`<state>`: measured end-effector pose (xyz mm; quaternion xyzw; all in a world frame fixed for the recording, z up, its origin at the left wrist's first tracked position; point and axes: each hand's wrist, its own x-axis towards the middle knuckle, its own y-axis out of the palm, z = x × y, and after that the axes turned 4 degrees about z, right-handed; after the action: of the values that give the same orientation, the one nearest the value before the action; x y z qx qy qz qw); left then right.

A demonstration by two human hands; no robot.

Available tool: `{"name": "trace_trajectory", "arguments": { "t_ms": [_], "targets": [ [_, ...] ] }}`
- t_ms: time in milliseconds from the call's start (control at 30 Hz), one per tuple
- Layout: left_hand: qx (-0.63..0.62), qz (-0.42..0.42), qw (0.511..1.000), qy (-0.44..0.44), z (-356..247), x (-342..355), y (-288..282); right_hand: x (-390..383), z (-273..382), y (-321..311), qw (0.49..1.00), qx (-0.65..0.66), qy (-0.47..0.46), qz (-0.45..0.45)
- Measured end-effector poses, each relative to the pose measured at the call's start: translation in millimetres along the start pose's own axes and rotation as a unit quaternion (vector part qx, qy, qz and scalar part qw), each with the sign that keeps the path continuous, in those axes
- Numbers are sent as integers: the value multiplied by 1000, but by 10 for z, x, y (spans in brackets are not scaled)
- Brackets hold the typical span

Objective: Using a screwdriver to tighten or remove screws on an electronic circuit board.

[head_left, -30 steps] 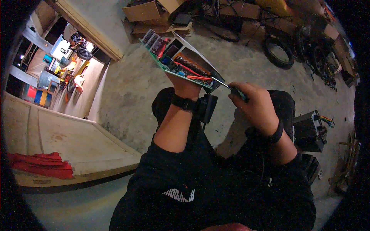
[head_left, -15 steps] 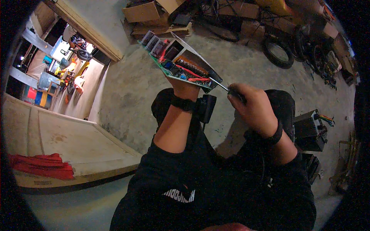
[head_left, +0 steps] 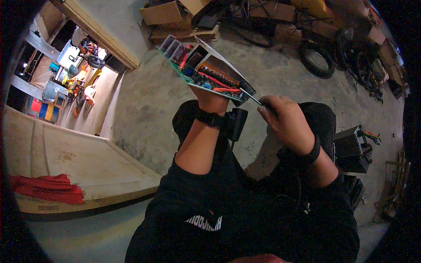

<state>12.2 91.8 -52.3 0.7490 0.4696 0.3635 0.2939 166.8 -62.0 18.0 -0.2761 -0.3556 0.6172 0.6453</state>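
My left hand [head_left: 211, 100] supports a green circuit board [head_left: 186, 78] from below, in front of my knees. Its fingers are hidden behind the board. Tall parts stand on the board: metal heat sinks, a copper coil [head_left: 217, 75] and red wires [head_left: 221, 83]. Closed around a screwdriver [head_left: 251, 96] is my right hand [head_left: 285, 118]; the metal shaft points up and left. Its tip meets the right end of the board, by the red wires, and exactly what it touches there is too small to tell. The screwdriver's handle is mostly covered by my fingers.
To my right on the concrete floor stands a metal-cased box [head_left: 353, 149] with coloured wires. Cardboard boxes [head_left: 160, 13] and tyres [head_left: 315, 60] lie along the far side. A red cloth [head_left: 46, 188] rests on the pale panel [head_left: 96, 158] at left, below a doorway.
My right hand has turned slightly, and its fingers now cover more of the screwdriver's handle. The board has shifted a little to the right in my left hand.
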Motion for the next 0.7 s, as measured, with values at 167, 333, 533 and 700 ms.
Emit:
{"name": "trace_trajectory", "arguments": {
  "t_ms": [167, 333, 533, 700],
  "targets": [
    [88, 92, 988, 92, 136, 48, -190, -10, 34, -4, 1000, 21, -9, -19],
    [204, 74, 975, 51, 23, 67, -209, 27, -7, 45, 998, 43, -12, -45],
    [67, 95, 991, 72, -26, 35, 41, 18, -76, 40, 983, 176, -30, -40],
    [-50, -19, 999, 4, -80, 30, 69, -121, 256, -247, 822, 569, 35, 3]
  ]
}}
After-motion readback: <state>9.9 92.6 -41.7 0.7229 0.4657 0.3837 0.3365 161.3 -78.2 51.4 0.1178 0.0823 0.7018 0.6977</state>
